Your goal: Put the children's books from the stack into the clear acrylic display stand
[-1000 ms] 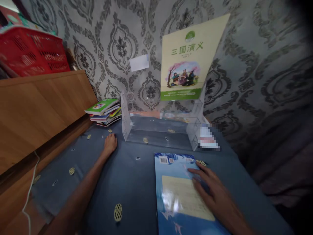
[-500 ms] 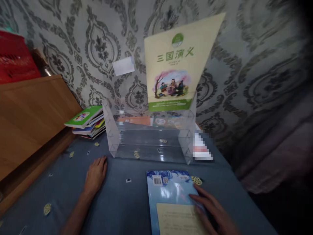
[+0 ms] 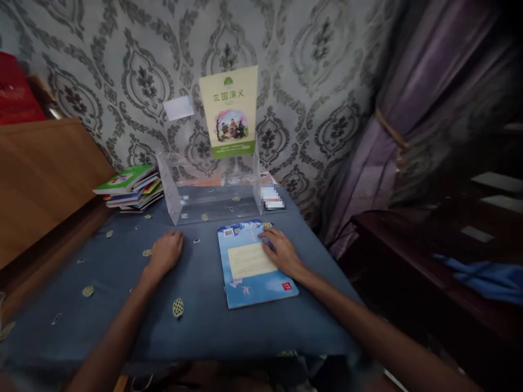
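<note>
A light-blue book (image 3: 257,296) with a cream text panel lies back cover up on the table, barcode at the far end. Spread over its upper right part is my right hand (image 3: 281,251), fingers stretched out and apart on the cover. To the left of the book my left hand (image 3: 165,250) rests on the tablecloth with its fingers loosely bent and holds nothing. Beyond both hands stands a clear acrylic book rack (image 3: 167,188). A cream book with a green band (image 3: 229,128) stands upright at its back right. Orange and other printed covers show low behind the clear plastic.
A stack of books (image 3: 131,188) sits at the far left, beside a wooden panel (image 3: 44,174) with a red bag (image 3: 18,90) above. Past the table's right edge are a purple curtain (image 3: 368,158) and dark furniture (image 3: 392,261) bearing blue cloth (image 3: 486,277). Patterned wallpaper (image 3: 310,81) closes the back.
The view has drawn back and turned right, so the whole blue book and the right side now show. My right hand has gone from the book's right edge to lying on its cover.
</note>
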Motion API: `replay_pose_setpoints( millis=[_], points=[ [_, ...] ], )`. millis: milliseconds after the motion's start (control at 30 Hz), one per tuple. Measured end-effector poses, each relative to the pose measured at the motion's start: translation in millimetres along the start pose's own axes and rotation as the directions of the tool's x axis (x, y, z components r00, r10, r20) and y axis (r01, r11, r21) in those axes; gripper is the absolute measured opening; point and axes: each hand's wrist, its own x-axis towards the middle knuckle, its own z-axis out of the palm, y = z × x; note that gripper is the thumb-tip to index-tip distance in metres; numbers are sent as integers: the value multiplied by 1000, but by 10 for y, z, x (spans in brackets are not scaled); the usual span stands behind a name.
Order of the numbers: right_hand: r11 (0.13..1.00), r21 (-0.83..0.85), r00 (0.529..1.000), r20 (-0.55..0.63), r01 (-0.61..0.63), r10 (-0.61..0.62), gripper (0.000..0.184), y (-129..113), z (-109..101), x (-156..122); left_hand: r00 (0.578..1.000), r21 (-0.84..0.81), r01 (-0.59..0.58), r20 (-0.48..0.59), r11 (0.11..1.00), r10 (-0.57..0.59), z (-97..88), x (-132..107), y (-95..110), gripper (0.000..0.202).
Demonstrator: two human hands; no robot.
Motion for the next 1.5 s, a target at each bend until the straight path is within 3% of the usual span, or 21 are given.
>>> replay_pose_setpoints(
  millis=[67,200,267,367,567,833,1333,1500],
  points=[
    [996,-80,999,21,27,-26,33,-90,-48,5,984,-90,-150,-106,985,140,-75,-119,292,31],
    [977,-121,980,117,177,-163,36,-337,-62,105,869,-246,-471,-295,847,398,-5,-154,921,29],
    [963,-82,955,174,256,-239,40,-434,-9,200,856,-241,-489,-318,838,408,127,-75,1158,31],
    [961,-67,942,227,268,-247,43,-461,97,340,889,-277,-424,-312,862,336,360,65,1322,34],
    [974,-91,954,239,206,-179,40,-310,164,432,850,-428,-481,-440,765,288,642,164,1223,36],
    [977,-207,977,212,44,1,47,-388,152,417,849,-514,-510,-428,690,309,636,224,1143,39],
    [956,-285,987,159,61,-15,45,-389,239,400,881,-432,-456,-344,778,325,527,231,1171,39],
    [939,-345,983,174,7,57,45,-499,251,400,855,-364,-509,-320,780,409,539,284,1128,40]
  ],
)
